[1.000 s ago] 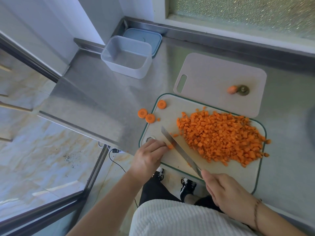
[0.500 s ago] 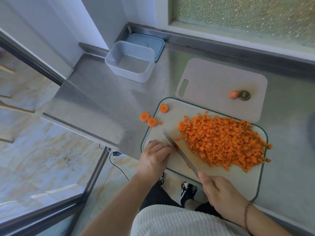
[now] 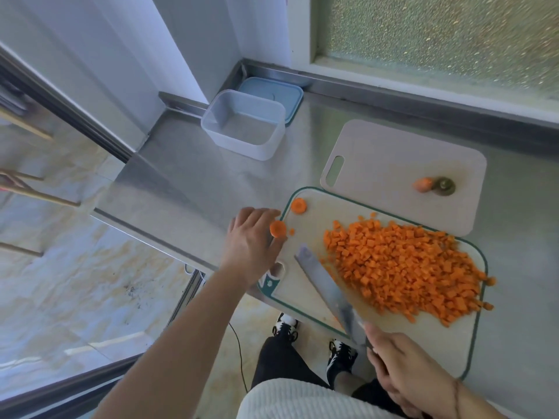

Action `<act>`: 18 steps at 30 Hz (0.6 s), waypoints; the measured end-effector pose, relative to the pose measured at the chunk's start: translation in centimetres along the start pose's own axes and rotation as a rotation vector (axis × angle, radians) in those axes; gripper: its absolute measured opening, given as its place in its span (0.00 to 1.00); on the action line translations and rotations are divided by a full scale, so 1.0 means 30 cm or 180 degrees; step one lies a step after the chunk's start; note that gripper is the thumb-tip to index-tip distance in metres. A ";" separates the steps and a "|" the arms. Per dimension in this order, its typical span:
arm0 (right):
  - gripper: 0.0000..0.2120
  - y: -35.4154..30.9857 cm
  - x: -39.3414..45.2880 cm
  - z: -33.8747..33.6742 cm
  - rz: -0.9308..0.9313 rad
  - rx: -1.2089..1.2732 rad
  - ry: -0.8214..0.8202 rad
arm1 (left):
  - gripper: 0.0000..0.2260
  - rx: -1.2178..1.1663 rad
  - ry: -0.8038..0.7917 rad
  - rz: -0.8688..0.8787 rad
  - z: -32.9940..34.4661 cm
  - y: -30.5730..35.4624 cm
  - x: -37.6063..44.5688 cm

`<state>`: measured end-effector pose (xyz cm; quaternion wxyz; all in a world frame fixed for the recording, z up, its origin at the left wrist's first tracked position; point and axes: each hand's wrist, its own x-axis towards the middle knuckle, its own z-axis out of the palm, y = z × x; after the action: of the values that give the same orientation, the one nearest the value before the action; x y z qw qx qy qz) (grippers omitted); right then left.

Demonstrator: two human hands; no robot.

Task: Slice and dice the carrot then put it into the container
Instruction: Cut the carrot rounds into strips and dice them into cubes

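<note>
Left hand (image 3: 251, 240), fingers spread wide over stray carrot slice (image 3: 278, 229) (grip not yet made), right hand (image 3: 405, 367) gripping knife (image 3: 325, 285): slice could skid off counter edge.

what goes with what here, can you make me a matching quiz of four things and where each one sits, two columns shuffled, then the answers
Things
1. container
2. diced carrot
3. knife
4. carrot end

Places
A. heaped on the green-edged cutting board
B. on the plain grey board, beside a dark stem piece
C. on the steel counter near the corner, nothing inside
D. gripped by the right hand, blade beside the heap

Pairs: 1-C, 2-A, 3-D, 4-B
</note>
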<state>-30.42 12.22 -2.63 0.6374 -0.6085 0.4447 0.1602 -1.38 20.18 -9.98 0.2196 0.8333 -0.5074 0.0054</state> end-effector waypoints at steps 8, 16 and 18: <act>0.27 -0.029 -0.016 -0.048 0.0381 0.0495 -0.0020 | 0.13 0.0103 -0.0011 0.0636 -0.006 0.011 0.014; 0.28 0.004 -0.042 -0.059 -0.0257 -0.0585 0.0042 | 0.09 -0.0774 -0.0031 0.0848 0.092 0.222 -0.246; 0.29 0.026 -0.042 -0.066 -0.0241 -0.0707 0.0106 | 0.07 -0.0900 0.0077 0.0740 0.107 0.240 -0.258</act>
<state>-32.42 11.00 -1.89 0.5642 -0.6943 0.4115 0.1741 -11.92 22.71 -12.07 0.3386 0.7297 -0.5933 -0.0307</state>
